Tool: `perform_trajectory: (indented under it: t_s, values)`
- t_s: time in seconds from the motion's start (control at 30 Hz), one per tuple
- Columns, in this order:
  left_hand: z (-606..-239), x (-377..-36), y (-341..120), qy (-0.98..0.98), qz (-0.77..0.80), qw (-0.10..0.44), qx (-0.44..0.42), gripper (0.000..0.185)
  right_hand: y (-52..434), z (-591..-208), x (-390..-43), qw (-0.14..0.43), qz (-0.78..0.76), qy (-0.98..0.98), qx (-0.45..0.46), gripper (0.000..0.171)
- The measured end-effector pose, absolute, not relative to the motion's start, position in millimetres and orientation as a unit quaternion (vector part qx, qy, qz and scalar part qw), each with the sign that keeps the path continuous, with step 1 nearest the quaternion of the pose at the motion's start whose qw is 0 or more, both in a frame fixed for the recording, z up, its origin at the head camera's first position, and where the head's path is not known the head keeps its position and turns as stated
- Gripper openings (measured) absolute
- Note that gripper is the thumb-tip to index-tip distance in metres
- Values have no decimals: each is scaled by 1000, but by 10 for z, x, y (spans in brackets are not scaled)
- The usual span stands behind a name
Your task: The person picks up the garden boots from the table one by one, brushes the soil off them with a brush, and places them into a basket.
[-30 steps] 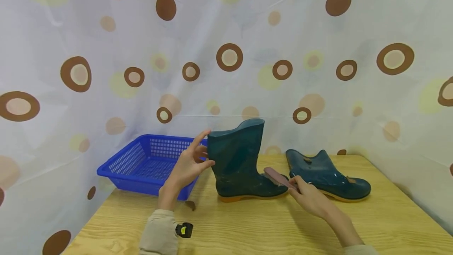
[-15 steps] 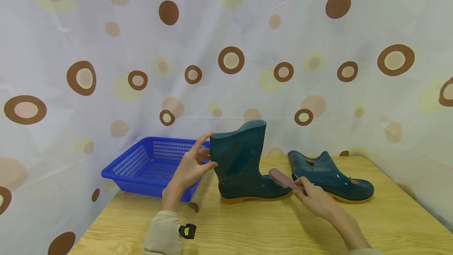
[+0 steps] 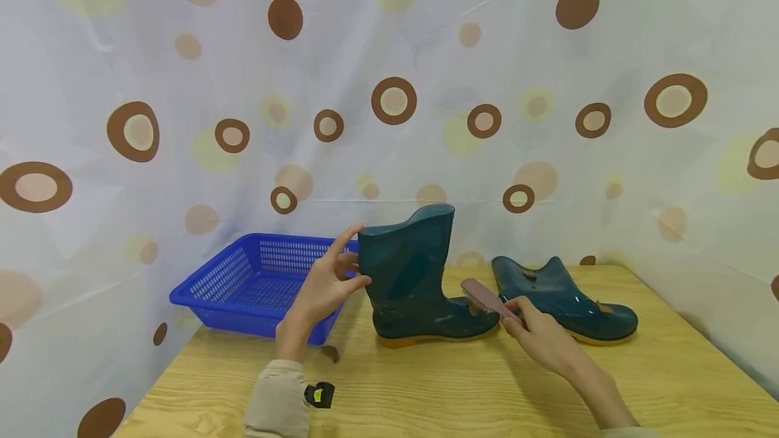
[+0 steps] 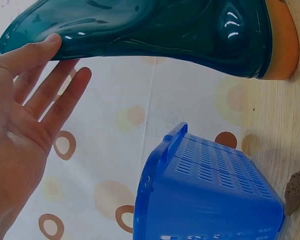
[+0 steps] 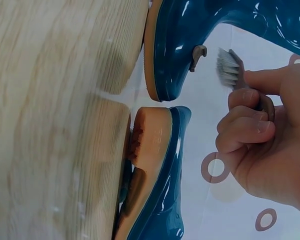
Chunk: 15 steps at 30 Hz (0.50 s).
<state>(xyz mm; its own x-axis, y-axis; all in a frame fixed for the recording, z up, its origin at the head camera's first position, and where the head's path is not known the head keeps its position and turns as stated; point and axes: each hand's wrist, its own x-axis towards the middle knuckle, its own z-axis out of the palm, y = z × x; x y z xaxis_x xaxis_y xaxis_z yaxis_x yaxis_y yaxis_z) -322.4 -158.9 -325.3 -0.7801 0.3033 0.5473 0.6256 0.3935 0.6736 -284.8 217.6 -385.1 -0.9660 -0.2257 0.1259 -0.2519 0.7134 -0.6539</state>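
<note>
Upright boot [image 3: 416,276] stands mid-desk [image 3: 438,391], just right of the blue basket [image 3: 255,282]. Your left hand [image 3: 325,286] is open, straight fingertips steadying the back of the shaft. Your right hand [image 3: 538,336] grips the brush [image 3: 483,297], bristles just above the toe. Brace the shaft more firmly so the boot won't tip, and use short strokes. Second boot [image 3: 562,299] lies on its side to the right.

It looked like a makeshift staged booth. A dotted curtain [image 3: 426,86] enclosed the wooden table [image 3: 456,384] beyond both hands.
</note>
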Motion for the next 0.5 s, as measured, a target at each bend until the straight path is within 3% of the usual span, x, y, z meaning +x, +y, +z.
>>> perform_trajectory:
  t_s: [0.5]
  values:
    - [-3266,-3240,-1594,-819,-467,175,-284,88,2128,-3897,-2819,21,317,-941,119,36]
